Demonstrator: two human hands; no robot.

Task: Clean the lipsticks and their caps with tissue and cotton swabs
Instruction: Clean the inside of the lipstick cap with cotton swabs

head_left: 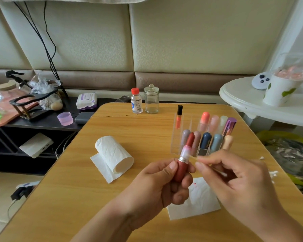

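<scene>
My left hand (163, 184) grips the dark red base of an uncapped lipstick (185, 154), its red bullet pointing up and away. My right hand (234, 177) pinches a cotton swab (215, 169) between thumb and fingers, and the swab's blurred near end touches the clear collar of the lipstick. Under my hands lies a flat tissue sheet (199, 201) with small red stains. A tissue roll (115, 154) lies on its side to the left, one sheet unrolled. A clear organizer (180, 135) behind the lipstick holds several capped lipsticks.
On the wooden table (77, 198), a red-capped clear bottle (136, 101) and an empty glass jar with lid (151, 99) stand at the far edge. Bits of cotton (272, 173) lie at the right edge. A cluttered dark shelf is on the left, a white side table on the right.
</scene>
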